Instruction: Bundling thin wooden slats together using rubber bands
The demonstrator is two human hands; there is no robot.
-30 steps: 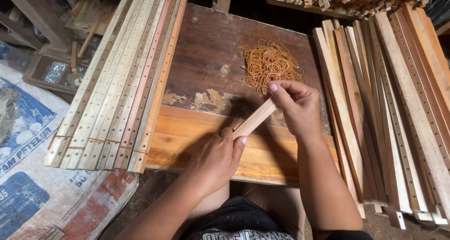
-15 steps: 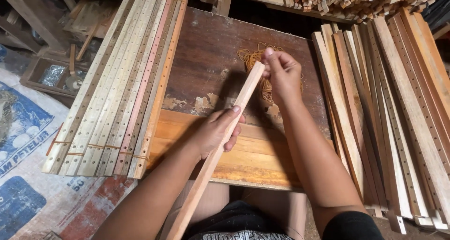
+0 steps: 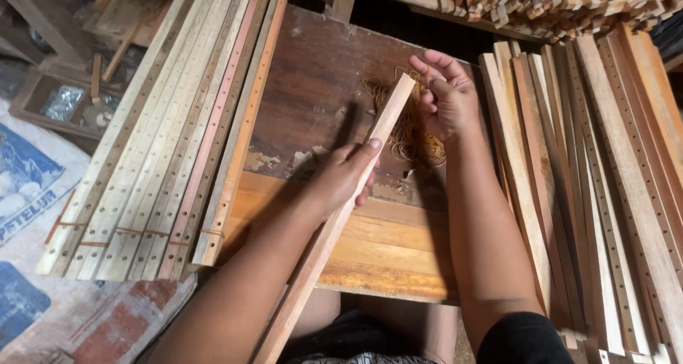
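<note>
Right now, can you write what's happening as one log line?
left hand: grips long pale wooden slat | right hand: open, over tan rubber band pile | surface: worn brown wooden table

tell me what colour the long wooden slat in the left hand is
Pale reddish-tan bare wood: the long wooden slat, gripped by the left hand, shows best in the head view.

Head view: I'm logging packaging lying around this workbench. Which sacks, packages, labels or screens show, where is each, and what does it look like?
Printed sack: flat on the floor at far left, pale with blue print and a blue picture.
Second sack: lower left, below the bundled drilled slats, whitish with faded red patches.
No screens or signs show.
</note>
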